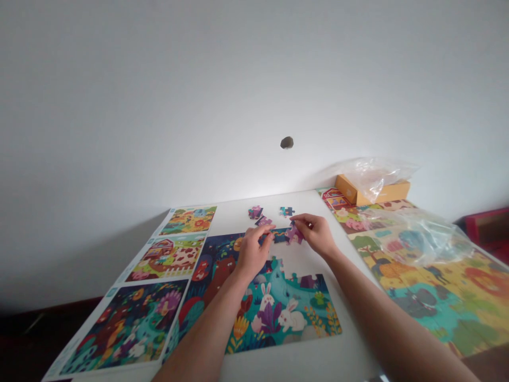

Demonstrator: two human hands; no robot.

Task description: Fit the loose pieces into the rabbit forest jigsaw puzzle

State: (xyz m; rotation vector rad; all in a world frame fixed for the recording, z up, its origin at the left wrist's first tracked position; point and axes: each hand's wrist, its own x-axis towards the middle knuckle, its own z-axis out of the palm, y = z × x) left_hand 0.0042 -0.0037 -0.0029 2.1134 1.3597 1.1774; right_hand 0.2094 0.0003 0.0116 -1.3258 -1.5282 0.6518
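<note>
A partly assembled forest jigsaw with rabbits (pixel 274 307) lies on the white table (pixel 310 350). My left hand (pixel 252 249) rests at its upper edge, fingers pinched on a dark blue puzzle piece (pixel 280 236). My right hand (pixel 316 231) meets it from the right, fingers closed on a purple puzzle piece (pixel 293 233) that touches the blue one. Two loose piece clusters, a purple one (pixel 256 213) and a blue one (pixel 286 211), lie just beyond the hands.
A picture sheet with three scenes (pixel 159 270) lies at the left. A finished savanna jigsaw (pixel 437 286) lies at the right, with clear plastic bags (pixel 421 233) and an orange box (pixel 382 191) behind it. A plain wall with a small hole (pixel 287 142) backs the table.
</note>
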